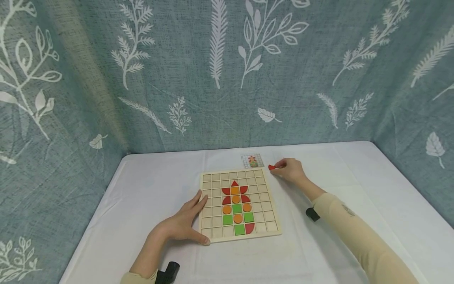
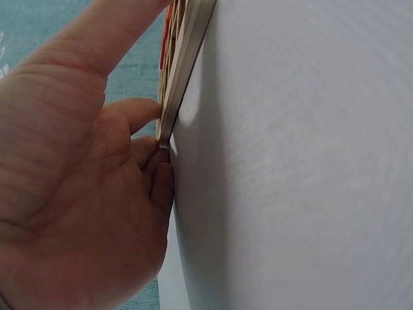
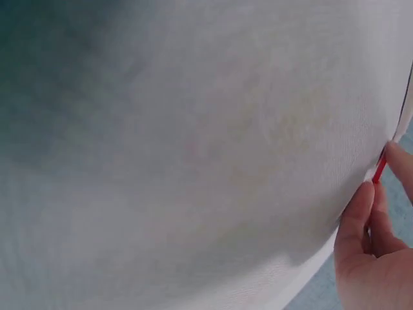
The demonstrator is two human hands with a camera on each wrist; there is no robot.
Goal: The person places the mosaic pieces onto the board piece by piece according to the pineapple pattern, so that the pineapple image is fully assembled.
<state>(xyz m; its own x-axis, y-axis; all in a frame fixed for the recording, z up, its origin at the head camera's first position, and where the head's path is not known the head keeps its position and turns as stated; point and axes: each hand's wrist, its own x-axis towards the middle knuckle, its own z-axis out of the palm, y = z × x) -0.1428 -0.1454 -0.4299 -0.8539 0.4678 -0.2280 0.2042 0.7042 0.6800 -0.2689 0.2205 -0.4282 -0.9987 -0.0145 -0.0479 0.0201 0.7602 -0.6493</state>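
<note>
A square wooden grid board (image 1: 248, 239) lies on the table with red, orange and green flat pieces set in its middle columns. My left hand (image 1: 181, 223) rests at the board's lower left corner, fingers spread on the left edge and thumb along the front edge. In the left wrist view that hand touches the board's side (image 2: 187, 71). Beyond the board's far right corner, my right hand (image 1: 291, 169) pinches a small red piece (image 1: 271, 167) between thumb and fingers. In the right wrist view only the thin edge of the red piece (image 3: 379, 170) shows.
Just behind the board lies a small pattern card (image 1: 245, 161) with a printed grid and coloured figure. A white cloth (image 1: 156, 177) covers the table. Blue-green curtains (image 1: 198, 118) with white leaf prints hang behind and at both sides.
</note>
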